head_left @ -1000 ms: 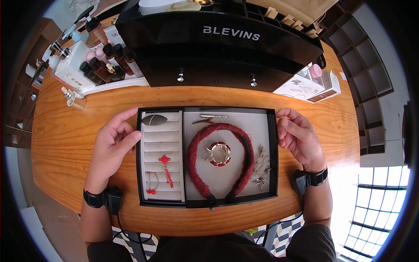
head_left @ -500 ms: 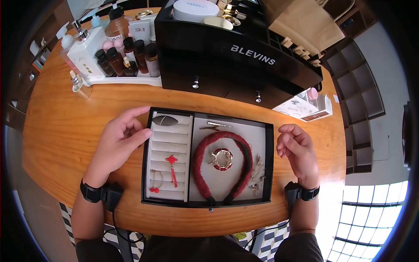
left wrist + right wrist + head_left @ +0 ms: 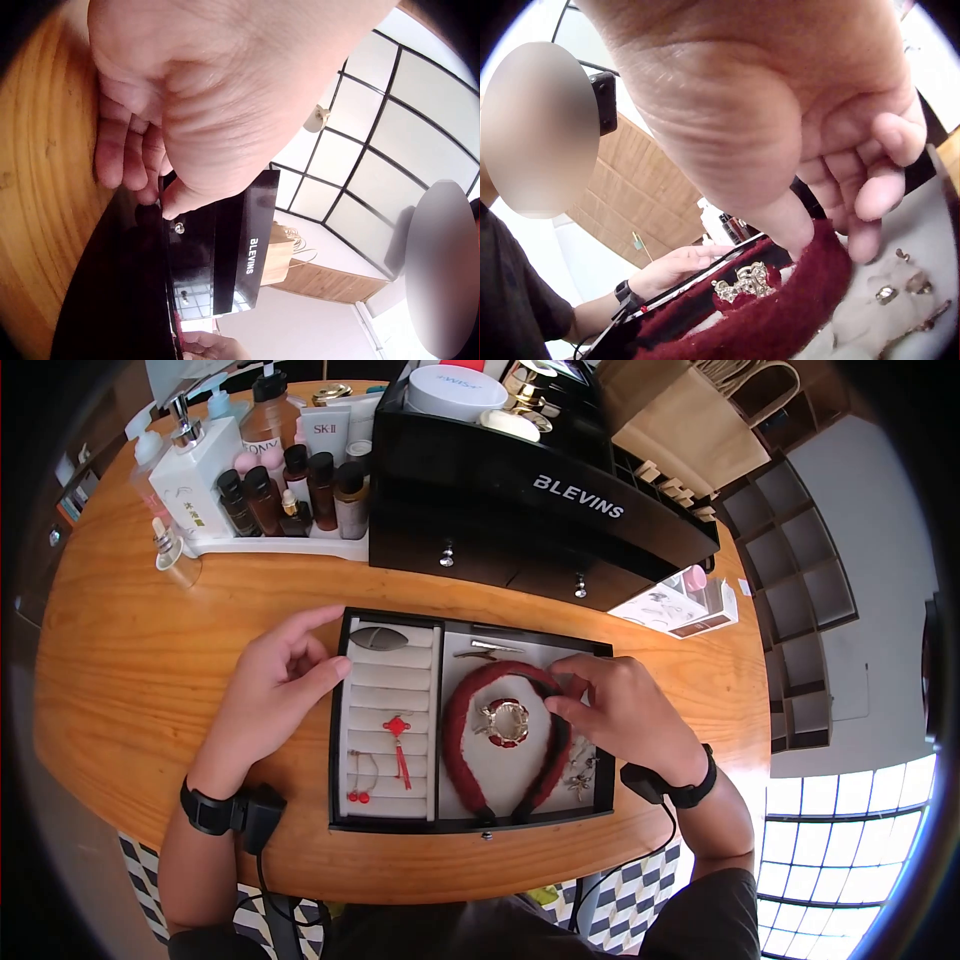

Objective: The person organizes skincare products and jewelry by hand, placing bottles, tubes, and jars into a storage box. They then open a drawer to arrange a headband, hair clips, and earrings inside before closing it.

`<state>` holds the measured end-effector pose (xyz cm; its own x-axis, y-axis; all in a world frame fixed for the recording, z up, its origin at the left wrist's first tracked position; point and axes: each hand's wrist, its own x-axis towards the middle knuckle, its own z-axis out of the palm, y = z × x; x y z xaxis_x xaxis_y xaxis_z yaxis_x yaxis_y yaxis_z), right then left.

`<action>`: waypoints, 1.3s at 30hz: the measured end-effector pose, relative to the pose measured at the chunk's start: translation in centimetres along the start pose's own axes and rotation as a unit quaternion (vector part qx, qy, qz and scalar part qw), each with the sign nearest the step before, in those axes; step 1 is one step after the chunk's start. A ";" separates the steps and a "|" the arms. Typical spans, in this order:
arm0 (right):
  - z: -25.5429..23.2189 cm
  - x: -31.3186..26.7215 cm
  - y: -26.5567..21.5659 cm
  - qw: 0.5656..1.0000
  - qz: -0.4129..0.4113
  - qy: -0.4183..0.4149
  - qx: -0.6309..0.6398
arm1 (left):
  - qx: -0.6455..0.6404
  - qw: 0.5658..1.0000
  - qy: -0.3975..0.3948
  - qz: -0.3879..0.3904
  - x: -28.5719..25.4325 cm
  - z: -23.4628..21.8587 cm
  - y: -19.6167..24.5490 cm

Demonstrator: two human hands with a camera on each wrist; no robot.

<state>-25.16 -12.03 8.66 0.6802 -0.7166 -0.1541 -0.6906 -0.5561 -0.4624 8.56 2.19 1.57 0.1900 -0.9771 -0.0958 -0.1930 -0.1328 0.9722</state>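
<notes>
A black tray [image 3: 335,760] lies on the wooden table. My left hand [image 3: 265,695] holds its left rim, thumb on the edge and fingers along the outer side. Inside, my right hand [image 3: 630,710] pinches the upper right of the red fuzzy headband [image 3: 460,740]; in the right wrist view the thumb is against the headband [image 3: 821,277], fingers on its far side. A red and gold hair claw [image 3: 507,722] sits within the curve. Ring rolls bear a dark oval clip [image 3: 379,639], a red tassel ornament [image 3: 398,728] and red-bead earrings [image 3: 358,796].
Behind the tray stands a black BLEVINS cabinet [image 3: 480,510]. Bottles [image 3: 265,500] crowd a white stand at the back left, with a dropper bottle [image 3: 176,560] in front. A white box [image 3: 665,606] stands at the right. Hair clips [image 3: 495,646] lie above the headband.
My right hand has moved left from outside the tray's right edge onto the headband and taken hold of it. My left hand stays at the left rim. The head view has turned.
</notes>
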 end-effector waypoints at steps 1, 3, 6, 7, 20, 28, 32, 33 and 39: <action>0.1 0.3 -0.1 1.000 -0.003 0.003 -0.005 | 0.009 1.000 0.001 0.004 0.0 0.0 0.1; 0.5 0.8 0.2 1.000 -0.013 -0.002 -0.008 | 0.001 1.000 0.002 0.004 0.0 0.1 -0.1; 0.4 1.6 -0.6 1.000 0.005 -0.002 -0.013 | -0.004 1.000 0.004 0.005 -0.1 0.0 0.0; 0.4 1.7 -0.8 0.999 0.034 0.002 -0.011 | 0.001 1.000 0.002 0.005 -0.1 -0.1 0.0; 0.8 1.3 -0.7 0.998 -0.040 0.008 -0.056 | 0.020 1.000 -0.001 0.013 -0.1 0.0 -0.1; 0.6 0.5 -0.8 0.992 -0.095 0.001 -0.079 | 0.016 1.000 0.000 0.010 -0.1 0.0 -0.1; 0.5 0.2 -1.8 0.993 -0.072 -0.009 -0.095 | 0.019 1.000 0.003 0.012 -0.2 0.0 0.0; 0.6 0.1 -2.3 0.988 -0.095 0.043 -0.111 | 0.017 1.000 0.003 0.012 -0.1 0.0 -0.1; 0.5 -0.2 -4.1 0.978 -0.167 0.066 -0.110 | 0.021 1.000 0.004 0.008 -0.2 0.2 0.1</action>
<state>-22.36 -9.36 10.13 0.8492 -0.5198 0.0933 -0.4819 -0.8349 -0.2660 8.31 2.30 1.60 0.1950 -0.9777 -0.0782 -0.2367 -0.1243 0.9636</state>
